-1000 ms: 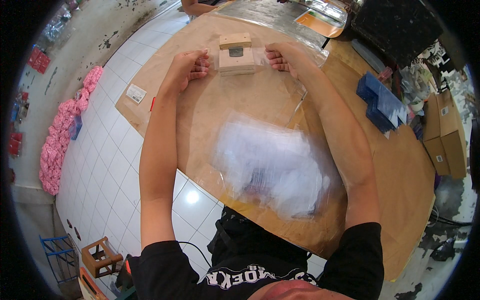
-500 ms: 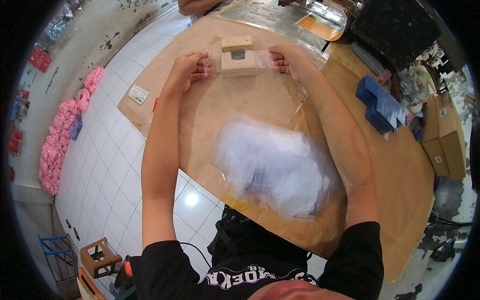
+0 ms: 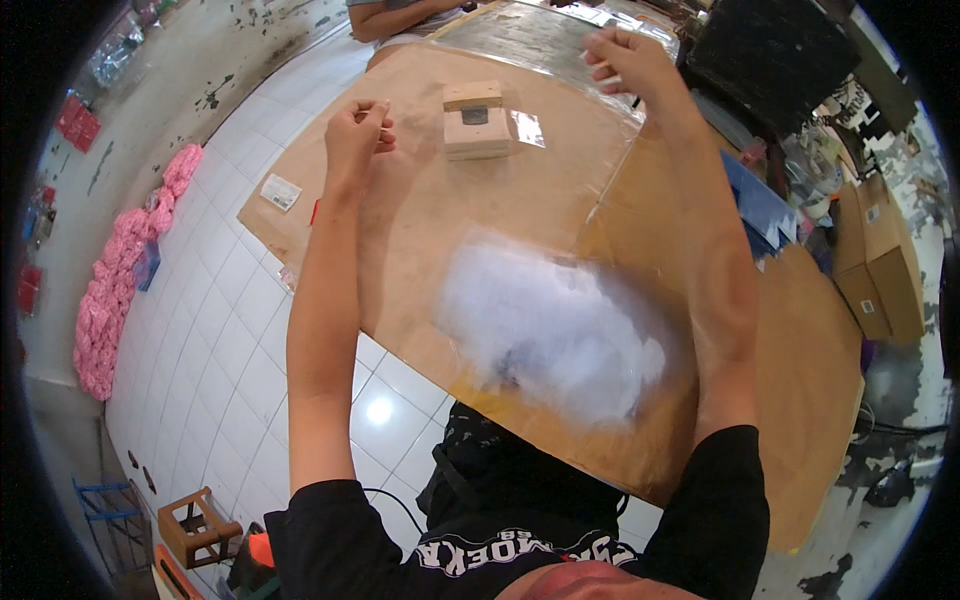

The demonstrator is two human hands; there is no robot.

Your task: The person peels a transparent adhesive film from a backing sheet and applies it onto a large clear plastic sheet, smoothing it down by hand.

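Note:
A small wooden block (image 3: 477, 142) with a raised back strip stands on the brown-covered table, a dark grey piece (image 3: 475, 116) set in its middle. Against its right side lies a small shiny clear plastic piece (image 3: 527, 128). To the left of the block is my left hand (image 3: 358, 145), fingers curled and thumb pressed to them; whatever it may pinch is too small to make out. My right hand (image 3: 635, 65) is raised at the far right over the table's back edge, fingers loosely apart. A blurred heap of clear plastic sheets or bags (image 3: 550, 325) lies between my forearms.
Blue plastic holders (image 3: 757, 200) stand at the table's right, near cardboard boxes (image 3: 880, 255). A dark box-shaped object (image 3: 775, 60) stands at the back right. Another person's arm (image 3: 410, 20) rests beyond the far edge. A pink bundle (image 3: 125, 270) lies on the floor at left.
My right hand has moved from beside the block to the far right. My left hand has shifted slightly left, away from the block. The clear piece beside the block now shows plainly.

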